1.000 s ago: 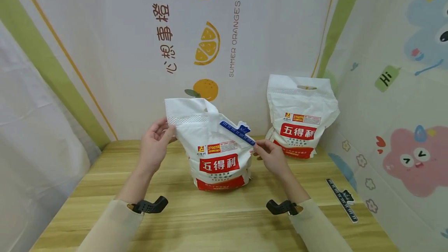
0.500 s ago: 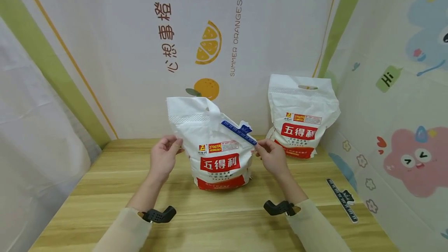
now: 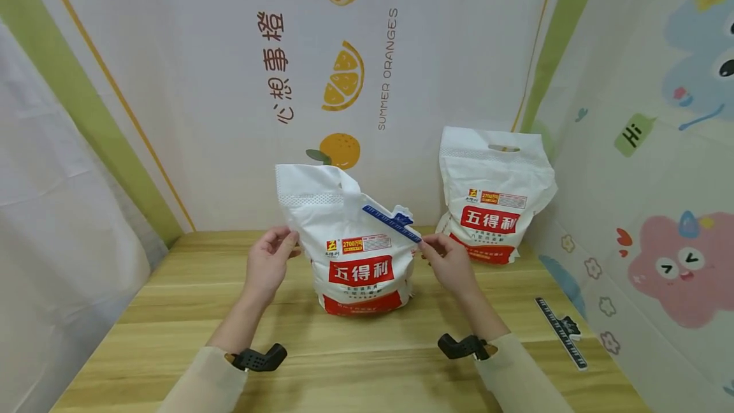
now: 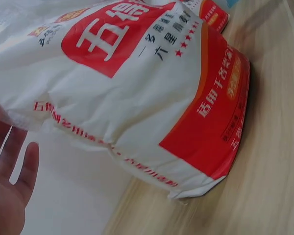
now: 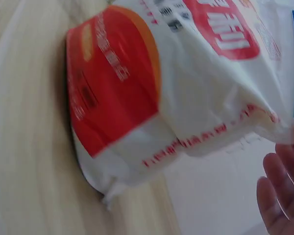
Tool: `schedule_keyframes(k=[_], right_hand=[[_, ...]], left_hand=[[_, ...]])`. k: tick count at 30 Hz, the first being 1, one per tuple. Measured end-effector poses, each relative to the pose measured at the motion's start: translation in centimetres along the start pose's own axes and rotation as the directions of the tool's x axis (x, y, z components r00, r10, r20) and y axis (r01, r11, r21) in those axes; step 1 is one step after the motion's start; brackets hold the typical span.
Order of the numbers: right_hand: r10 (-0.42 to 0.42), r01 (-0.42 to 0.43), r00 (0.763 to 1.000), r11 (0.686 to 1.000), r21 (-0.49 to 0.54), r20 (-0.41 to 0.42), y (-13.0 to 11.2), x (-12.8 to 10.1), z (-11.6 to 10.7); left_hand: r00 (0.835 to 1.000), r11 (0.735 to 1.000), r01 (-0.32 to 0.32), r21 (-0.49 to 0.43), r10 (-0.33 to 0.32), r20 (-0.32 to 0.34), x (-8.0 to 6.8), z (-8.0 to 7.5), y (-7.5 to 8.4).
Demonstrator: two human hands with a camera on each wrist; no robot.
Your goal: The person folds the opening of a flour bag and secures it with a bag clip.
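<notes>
A white and red flour bag [image 3: 361, 269] stands on the table in the middle of the head view, its top handle leaning left. A blue clip [image 3: 392, 223] lies slanted along its folded upper right corner. My left hand [image 3: 269, 260] pinches the bag's left side edge; in the left wrist view its other fingers [image 4: 27, 171] spread beside the bag. With thumb and fingertips my right hand [image 3: 450, 263] pinches the bag's right corner at the clip's lower end. The right wrist view shows fingers [image 5: 277, 181] just under that corner.
Behind to the right stands a second flour bag [image 3: 496, 202], its handle upright. A black clip [image 3: 561, 333] lies near the right edge of the wooden table [image 3: 367, 368]. Printed curtains [image 3: 218, 113] enclose the back and sides.
My left hand has slid down along the bag's left edge, from near the handle band to lower on the side. The right hand stays at the clip's lower end.
</notes>
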State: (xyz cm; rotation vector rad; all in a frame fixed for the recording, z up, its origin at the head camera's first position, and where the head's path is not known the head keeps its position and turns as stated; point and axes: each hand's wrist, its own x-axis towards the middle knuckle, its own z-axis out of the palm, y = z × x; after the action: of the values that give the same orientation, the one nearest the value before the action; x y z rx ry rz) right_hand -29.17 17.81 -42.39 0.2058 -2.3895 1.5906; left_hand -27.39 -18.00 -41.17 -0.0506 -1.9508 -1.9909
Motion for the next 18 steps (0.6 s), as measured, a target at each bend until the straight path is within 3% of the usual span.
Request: schedule_keyframes(k=[4,8,18], right_hand=[[-0.018,0.014,0.997,0.998,0.053,0.079,-0.5,0.6,-0.3],[-0.064,0.053,0.989,0.995,0.083,0.134,-1.1,1.2,0.2],[-0.128,0.126,0.991,0.99,0.065,0.039,-1.7,1.0,1.5]], left_hand=[[0.998,0.999,-0.033,-0.042,0.034,0.045,0.3,-0.4,0.2],[0.998,0.994,-0.053,-0.096,0.056,0.027,0.7,-0.1,0.5],[0.996,0.996,-0.067,-0.057,0.063,-0.061,1.0,0.1,1.4]])
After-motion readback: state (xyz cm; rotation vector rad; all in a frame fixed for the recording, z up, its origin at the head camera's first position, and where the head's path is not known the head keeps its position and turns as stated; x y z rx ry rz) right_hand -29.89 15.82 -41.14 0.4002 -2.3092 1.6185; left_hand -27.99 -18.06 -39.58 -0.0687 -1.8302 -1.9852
